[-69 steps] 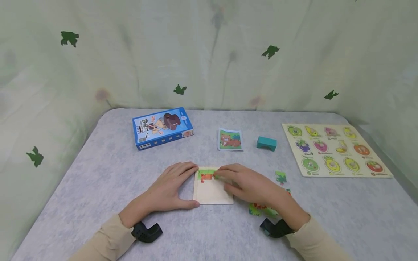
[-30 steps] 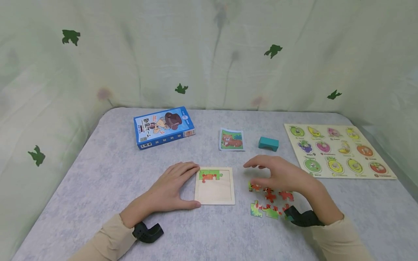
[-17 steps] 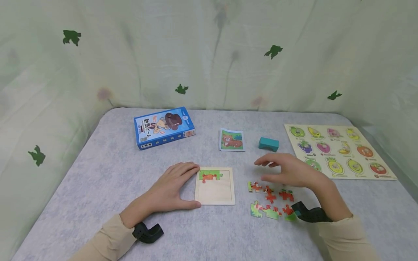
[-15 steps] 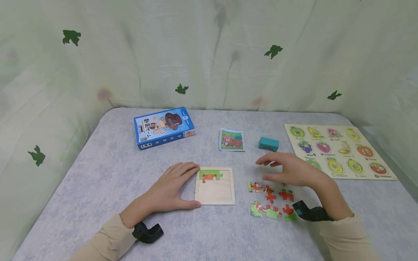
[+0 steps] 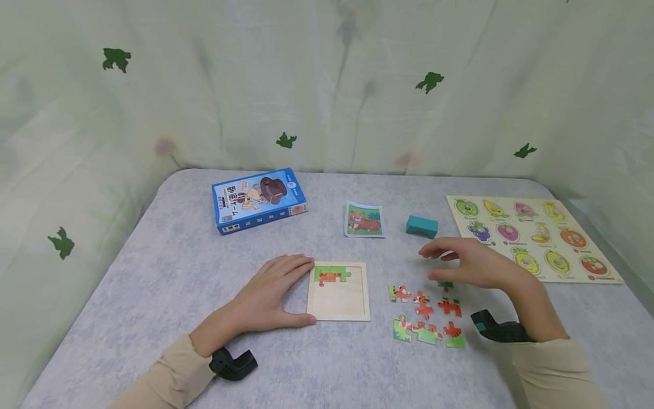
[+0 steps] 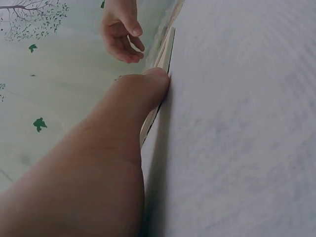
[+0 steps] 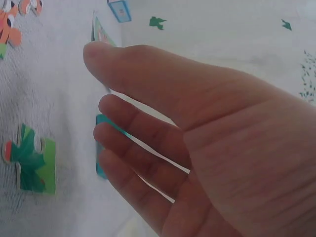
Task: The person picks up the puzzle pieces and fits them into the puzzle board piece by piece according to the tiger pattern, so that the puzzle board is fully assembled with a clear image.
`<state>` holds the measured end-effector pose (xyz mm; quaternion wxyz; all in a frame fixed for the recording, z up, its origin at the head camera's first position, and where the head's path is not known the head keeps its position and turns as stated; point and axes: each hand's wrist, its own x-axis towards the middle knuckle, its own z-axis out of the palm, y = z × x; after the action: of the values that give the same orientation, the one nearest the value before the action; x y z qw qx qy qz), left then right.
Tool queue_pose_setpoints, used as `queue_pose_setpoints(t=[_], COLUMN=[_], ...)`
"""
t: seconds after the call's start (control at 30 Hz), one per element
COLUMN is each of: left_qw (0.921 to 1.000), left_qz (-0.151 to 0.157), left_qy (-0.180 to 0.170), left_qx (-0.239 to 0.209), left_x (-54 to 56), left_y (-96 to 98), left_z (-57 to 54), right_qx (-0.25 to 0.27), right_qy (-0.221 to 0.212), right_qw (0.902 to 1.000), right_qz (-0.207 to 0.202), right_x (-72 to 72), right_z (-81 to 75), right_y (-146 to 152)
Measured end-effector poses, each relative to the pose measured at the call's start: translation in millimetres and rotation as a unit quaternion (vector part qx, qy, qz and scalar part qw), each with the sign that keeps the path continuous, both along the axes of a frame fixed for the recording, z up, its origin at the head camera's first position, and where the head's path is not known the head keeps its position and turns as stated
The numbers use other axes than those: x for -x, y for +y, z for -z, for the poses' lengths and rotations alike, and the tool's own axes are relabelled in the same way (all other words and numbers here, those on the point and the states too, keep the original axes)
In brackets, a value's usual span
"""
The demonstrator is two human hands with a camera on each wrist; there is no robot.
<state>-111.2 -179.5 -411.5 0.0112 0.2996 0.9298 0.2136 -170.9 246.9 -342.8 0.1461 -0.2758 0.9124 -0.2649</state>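
**Hands at the puzzle tray, loose pieces to the right**

Your left hand (image 5: 265, 298) lies flat on the tabletop (image 5: 168, 272), fingers straight, with fingertips and thumb pressed against the left edge of the wooden tray (image 5: 339, 301). It grips nothing; the left wrist view shows the thumb (image 6: 148, 86) butted against the tray's rim. Inside the tray, a green and orange piece (image 5: 332, 275) sits along the top edge; the remainder of the recess is bare wood.

Your right hand (image 5: 472, 264) hovers above the tabletop, to the right of the tray, fingers loosely extended and slightly spread, holding nothing. Directly beneath its palm lies a dark green piece (image 5: 445, 286), seen also in the right wrist view (image 7: 30, 160); whether the hand touches it cannot be told. Just nearer you lies a cluster of loose pieces (image 5: 426, 315), orange and green, apart from the tray.

Farther back stand a teal block (image 5: 422, 226), a small bear picture (image 5: 364, 220) and a blue box (image 5: 259, 199). A fruit board (image 5: 531, 236) lies at the right edge, near your right hand. A pale green curtain (image 5: 327, 85) encloses the scene.
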Motion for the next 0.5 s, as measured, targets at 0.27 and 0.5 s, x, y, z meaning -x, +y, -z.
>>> queue_pose_setpoints(t=[0.27,0.5], left_qw=[1.0,1.0], left_qz=[-0.006,-0.009], left_qy=[0.006,0.002], left_qx=[0.003,-0.002], left_x=[-0.6,-1.1], left_y=[1.6,5.8], left_z=[0.9,-0.2], right_qx=[-0.019,-0.032], right_qy=[-0.016,-0.048], right_qw=[0.9996,0.9981], right_qz=[0.012,0.021], right_x=[2.9,4.5], right_z=[0.1,0.3], right_y=[12.0,18.7])
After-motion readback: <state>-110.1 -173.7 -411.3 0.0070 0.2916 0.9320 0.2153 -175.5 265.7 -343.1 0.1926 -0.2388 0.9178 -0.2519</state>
